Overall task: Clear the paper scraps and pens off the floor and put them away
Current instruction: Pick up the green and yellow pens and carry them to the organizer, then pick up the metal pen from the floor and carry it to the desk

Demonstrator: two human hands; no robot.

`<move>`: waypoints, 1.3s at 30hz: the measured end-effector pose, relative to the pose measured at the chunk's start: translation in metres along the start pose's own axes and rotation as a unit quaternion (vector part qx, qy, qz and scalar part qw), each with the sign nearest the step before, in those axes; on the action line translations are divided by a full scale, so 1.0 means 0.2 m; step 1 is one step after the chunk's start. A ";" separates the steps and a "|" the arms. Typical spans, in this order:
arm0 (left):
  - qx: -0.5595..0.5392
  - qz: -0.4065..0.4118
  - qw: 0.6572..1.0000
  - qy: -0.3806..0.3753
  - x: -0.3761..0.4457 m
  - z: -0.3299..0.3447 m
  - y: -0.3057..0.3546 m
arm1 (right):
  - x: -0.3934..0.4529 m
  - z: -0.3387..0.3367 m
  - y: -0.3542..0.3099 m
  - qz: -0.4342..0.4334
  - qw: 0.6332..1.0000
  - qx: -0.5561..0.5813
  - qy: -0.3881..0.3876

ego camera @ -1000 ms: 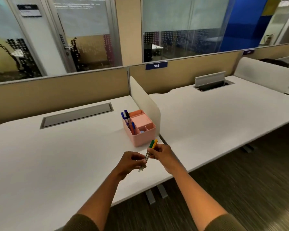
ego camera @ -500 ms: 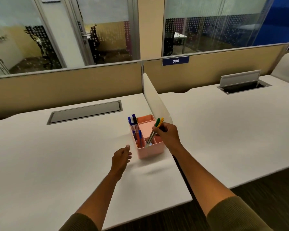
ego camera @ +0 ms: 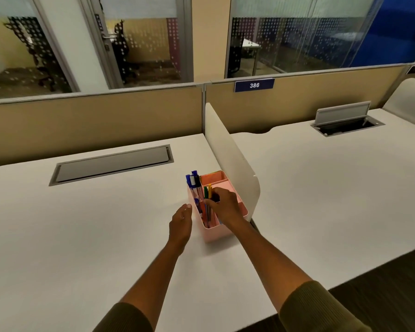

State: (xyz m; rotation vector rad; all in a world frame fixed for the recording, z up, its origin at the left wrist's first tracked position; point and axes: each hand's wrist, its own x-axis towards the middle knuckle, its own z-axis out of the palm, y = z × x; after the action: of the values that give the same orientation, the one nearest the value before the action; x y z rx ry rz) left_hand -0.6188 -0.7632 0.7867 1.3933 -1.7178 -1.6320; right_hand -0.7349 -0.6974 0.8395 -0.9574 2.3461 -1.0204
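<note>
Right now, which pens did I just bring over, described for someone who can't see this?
Find the white desk below the 386 sign. In its pink plastic organizer, they are the green and yellow pens under the right hand, unlike the blue-capped pens behind.

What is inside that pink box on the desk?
The pink desk organizer holds blue-capped pens and green and yellow pens. The right hand covers part of its compartments, hiding anything beneath.
</note>
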 end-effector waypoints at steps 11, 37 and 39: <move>0.019 0.015 1.000 -0.001 0.13 -0.03 0.02 | 0.03 0.06 0.00 0.006 0.999 -0.053 0.006; 0.335 0.450 0.815 -0.142 -0.10 0.14 0.20 | -0.54 -0.18 0.34 0.034 0.930 -0.274 0.242; 0.362 0.473 0.788 -0.157 -0.17 0.20 0.17 | -0.63 -0.21 0.40 0.061 0.922 -0.287 0.251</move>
State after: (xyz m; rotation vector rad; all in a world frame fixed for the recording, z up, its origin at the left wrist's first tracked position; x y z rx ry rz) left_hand -0.6504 -0.7190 0.8202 0.2322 -2.7509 -0.6390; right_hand -0.7071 -0.5458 0.8174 -0.7786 3.1990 -0.5687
